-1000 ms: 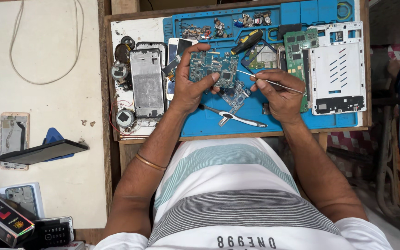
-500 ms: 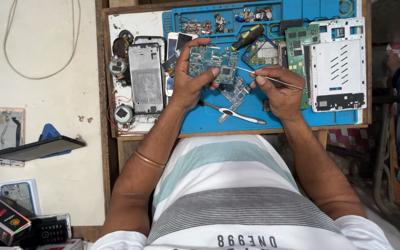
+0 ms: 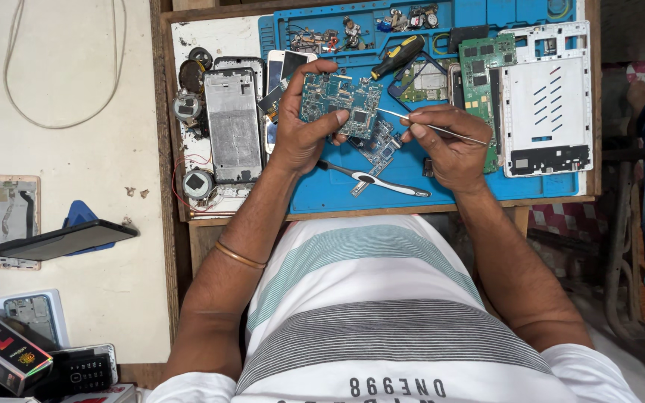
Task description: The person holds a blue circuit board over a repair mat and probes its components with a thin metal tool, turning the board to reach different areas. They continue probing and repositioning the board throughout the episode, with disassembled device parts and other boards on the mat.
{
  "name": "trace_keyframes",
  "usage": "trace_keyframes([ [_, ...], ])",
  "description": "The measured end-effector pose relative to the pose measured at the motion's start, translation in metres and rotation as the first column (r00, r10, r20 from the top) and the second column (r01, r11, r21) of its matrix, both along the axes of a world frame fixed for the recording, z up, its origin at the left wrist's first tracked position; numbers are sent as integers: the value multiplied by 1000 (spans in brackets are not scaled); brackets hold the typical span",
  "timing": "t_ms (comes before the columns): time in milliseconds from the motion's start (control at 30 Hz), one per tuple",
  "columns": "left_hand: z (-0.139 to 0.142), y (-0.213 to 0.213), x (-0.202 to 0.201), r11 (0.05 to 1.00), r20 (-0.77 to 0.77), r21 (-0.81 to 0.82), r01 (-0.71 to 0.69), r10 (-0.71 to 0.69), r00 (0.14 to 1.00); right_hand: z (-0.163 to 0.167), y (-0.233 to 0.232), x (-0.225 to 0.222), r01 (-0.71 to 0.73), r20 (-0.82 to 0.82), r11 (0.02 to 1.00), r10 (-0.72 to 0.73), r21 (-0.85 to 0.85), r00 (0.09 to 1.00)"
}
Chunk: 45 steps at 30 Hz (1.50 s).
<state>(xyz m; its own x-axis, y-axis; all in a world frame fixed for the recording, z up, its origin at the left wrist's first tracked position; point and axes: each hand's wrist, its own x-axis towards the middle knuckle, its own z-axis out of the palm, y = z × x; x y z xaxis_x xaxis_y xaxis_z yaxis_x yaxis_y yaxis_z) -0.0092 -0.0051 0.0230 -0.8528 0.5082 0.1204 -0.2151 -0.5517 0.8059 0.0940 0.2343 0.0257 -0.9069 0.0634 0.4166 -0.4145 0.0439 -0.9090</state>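
My left hand [image 3: 301, 127] grips a blue-green circuit board [image 3: 341, 104] and holds it above the blue work mat [image 3: 337, 190]. My right hand [image 3: 449, 145] pinches thin metal tweezers [image 3: 427, 125] whose tip touches the board's right edge. A smaller circuit board piece [image 3: 378, 145] lies on the mat just below the held board, between both hands.
A toothbrush [image 3: 375, 179] lies on the mat near me. A phone frame [image 3: 233, 123], a yellow-handled screwdriver [image 3: 397, 58], a green board [image 3: 479, 82] and a white tablet back [image 3: 546, 97] sit around the mat. A propped phone [image 3: 61, 239] and boxes [image 3: 1, 351] lie on the left.
The view has shifted slightly, and both hands have stayed on the board and tweezers with only small movements.
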Motion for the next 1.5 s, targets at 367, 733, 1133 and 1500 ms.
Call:
trace_keyframes([
  [367,1,0,0,1000,15,-13,3,-3,1000,1,0,-1,-7,-22,1000,7,25,1000],
  [733,-3,-1,-1,999,-37,-45,-14,12,999,16,-1,1,30,-42,976,-21,214,999],
  [1133,0,-5,0,996,-15,-90,14,-15,1000,29,9,0,-47,51,959,34,279,998],
  [1500,3,-6,-2,993,46,-71,90,-87,995,11,-1,1,-43,265,993,72,-113,961],
])
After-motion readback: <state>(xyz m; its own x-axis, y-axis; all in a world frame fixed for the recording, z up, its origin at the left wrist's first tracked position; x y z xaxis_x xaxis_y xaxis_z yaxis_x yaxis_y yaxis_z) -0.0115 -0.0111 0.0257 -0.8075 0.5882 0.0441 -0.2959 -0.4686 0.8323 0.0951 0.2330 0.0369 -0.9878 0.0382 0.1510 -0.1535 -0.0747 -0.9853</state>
